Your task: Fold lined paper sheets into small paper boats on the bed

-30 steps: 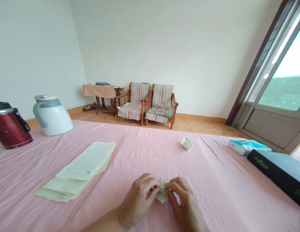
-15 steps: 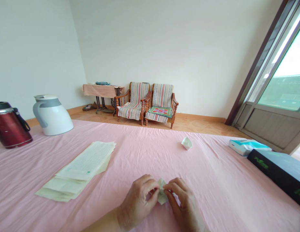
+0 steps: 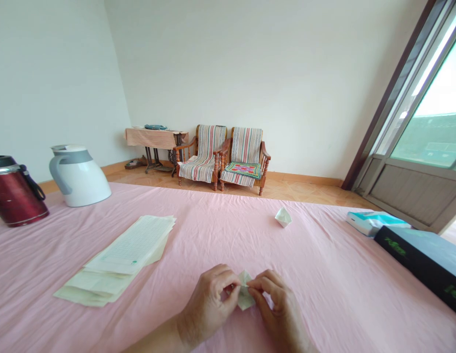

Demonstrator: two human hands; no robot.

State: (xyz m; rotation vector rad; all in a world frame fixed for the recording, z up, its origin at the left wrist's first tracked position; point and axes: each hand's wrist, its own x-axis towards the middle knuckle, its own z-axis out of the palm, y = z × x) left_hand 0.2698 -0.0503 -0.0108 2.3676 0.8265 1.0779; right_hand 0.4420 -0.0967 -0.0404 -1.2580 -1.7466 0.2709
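Observation:
A small piece of folded pale green paper point(image 3: 244, 300) is between my hands, low in the middle of the view. My left hand point(image 3: 213, 304) pinches its left side with thumb and forefinger. On the right side, the thumb and fingertips of my right hand point(image 3: 277, 306) are closed on the same paper. My fingers cover its side corners; its top and bottom points show. Farther off to the right, a folded paper boat-like shape point(image 3: 283, 217) rests on the pink cloth point(image 3: 213, 230).
To the left lies a stack of grid-lined paper sheets point(image 3: 117, 260). Behind it stand a white jug point(image 3: 83, 179) and a red thermos point(image 3: 18, 193). A black box point(image 3: 419, 260) and a tissue pack point(image 3: 376, 221) are at the right. Two wooden armchairs point(image 3: 242, 147) stand by the wall.
Both hands keep their pinch on the folded paper, with only a very slight shift of the fingers. Nothing else on the cloth has moved.

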